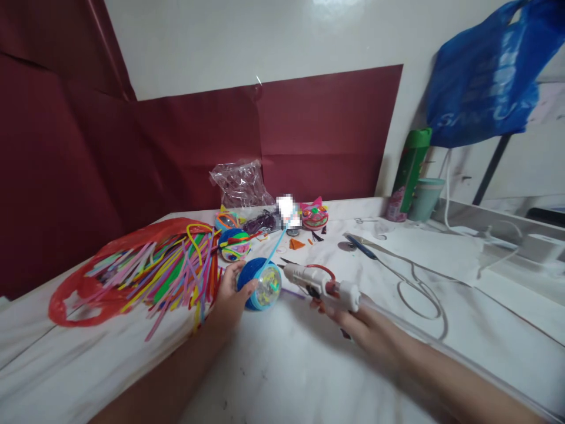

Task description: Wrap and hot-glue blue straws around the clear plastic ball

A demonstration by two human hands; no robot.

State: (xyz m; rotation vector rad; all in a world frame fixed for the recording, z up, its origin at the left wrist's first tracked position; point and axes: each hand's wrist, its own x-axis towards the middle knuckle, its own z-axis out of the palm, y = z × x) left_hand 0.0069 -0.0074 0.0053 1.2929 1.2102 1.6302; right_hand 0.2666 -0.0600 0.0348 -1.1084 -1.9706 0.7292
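Note:
My left hand [230,287] is closed round the side of a blue fuzzy ball [248,284], whose clear round face with yellow bits turns to the right. From the ball's upper edge a light-blue pipe cleaner [277,241] sticks up and away. In my right hand [346,315] is a white glue gun [304,278], its nozzle pointing left at the ball with a small gap between them. A clear glue stick seems to trail from the gun's back. Behind the gun, red-handled scissors [325,270] lie partly hidden.
Many coloured pipe cleaners [176,277] spill from a red plastic bag [66,309] at left. Behind stand decorated balls [235,244] and a pink eared one [315,215]. To the right lie a blue-handled tool [362,247], a grey cord [424,294], a green can [408,176] and a cup [426,200].

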